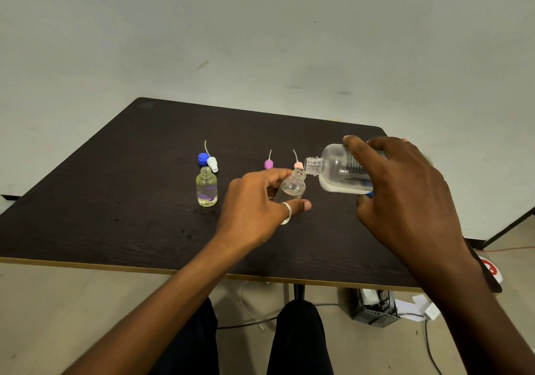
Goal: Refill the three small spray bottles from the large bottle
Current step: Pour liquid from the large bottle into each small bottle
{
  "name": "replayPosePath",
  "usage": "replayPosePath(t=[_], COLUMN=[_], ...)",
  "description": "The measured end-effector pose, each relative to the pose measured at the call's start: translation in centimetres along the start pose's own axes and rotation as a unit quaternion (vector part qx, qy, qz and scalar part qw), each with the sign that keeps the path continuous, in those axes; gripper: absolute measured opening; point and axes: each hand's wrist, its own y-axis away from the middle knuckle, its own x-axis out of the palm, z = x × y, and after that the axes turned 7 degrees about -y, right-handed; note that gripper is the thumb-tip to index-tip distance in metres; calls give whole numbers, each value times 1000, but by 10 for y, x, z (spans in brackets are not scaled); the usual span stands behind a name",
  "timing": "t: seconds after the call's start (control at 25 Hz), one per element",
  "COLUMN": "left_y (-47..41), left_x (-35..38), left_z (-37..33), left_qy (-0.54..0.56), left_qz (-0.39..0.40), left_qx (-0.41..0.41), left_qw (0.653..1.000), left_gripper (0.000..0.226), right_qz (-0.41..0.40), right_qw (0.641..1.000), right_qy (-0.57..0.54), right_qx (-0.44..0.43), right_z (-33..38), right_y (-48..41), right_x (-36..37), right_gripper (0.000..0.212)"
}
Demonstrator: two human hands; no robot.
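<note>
Two small bottles showed. The open small bottle (206,189) stood mid-tabletop (115,201), holding yellowish liquid. The left hand (257,204) pinched the tilted small bottle (293,185), its contents unclear. The right hand (405,189) gripped the one large bottle (337,169), tipped mouth to mouth, liquid along its lower side. Behind lay a white spray top (212,164), a purple spray top (268,164), a pink spray top (298,165) and one blue cap (203,159). Dark tabletop stretched wide toward the left corners.

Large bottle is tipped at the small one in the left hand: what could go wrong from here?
1. The mouth of the large bottle meets the narrow neck of the tilted small bottle from the side; liquid could run onto the table.
2. The left hand covers much of that bottle, so its level is hard to watch; it may overflow.
3. The filled bottle stands uncapped beside the left hand; a bump could tip it.
</note>
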Motion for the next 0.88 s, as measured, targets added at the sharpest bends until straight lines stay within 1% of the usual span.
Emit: replayPosePath(t=[0.88], left_y=[0], left_x=[2], left_z=[1], left_qy=[-11], left_qz=[-1], left_qx=[-1], left_qw=[1000], left_gripper=[53], right_qz=[-1], right_qw=[1000], right_qy=[-3], right_qx=[0], right_z=[0], right_y=[0], right_x=[-1], right_gripper=[83])
